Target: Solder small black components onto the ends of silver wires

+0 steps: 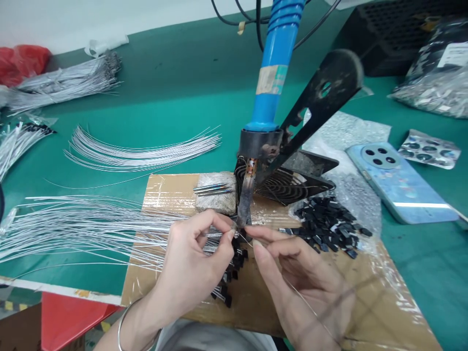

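A green tabletop carries a brown cardboard sheet near its front edge. A spread of white wires runs from its left part onto the cardboard; behind lie a curved wire bunch and, farther left, a tied bundle. On the right rest bubble wrap, a blue phone, a silver blister pack, a bag and a black crate.

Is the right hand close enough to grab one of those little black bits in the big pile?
Probably yes: the right hand is right by the pile of black bits, and nothing seems to block the way. But it's holding a thin wire, so it may need to let go first.
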Demonstrator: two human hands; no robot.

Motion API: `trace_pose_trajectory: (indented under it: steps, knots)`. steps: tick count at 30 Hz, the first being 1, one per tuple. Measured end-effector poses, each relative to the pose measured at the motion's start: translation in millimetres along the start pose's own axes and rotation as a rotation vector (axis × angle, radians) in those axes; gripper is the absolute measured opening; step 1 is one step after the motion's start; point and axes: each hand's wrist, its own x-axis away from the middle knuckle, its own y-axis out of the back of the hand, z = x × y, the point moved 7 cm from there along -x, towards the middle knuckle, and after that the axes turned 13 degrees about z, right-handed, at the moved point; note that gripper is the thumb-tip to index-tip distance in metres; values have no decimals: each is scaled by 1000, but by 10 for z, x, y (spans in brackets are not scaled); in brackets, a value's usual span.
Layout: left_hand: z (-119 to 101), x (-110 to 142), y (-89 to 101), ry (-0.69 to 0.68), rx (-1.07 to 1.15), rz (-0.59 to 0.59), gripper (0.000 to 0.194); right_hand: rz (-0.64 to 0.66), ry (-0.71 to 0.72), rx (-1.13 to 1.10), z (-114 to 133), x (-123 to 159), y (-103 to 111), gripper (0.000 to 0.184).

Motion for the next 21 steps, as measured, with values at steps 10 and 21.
trace_pose_trajectory:
  steps: [10, 21]
  knots:
    - [37, 0, 4, -10, -15, -12, 12, -28, 89, 70, 49, -2, 0, 14]
    - [29, 21, -10, -61, -37, -21, 14, -47, 98, 102, 39, 5, 16, 14]
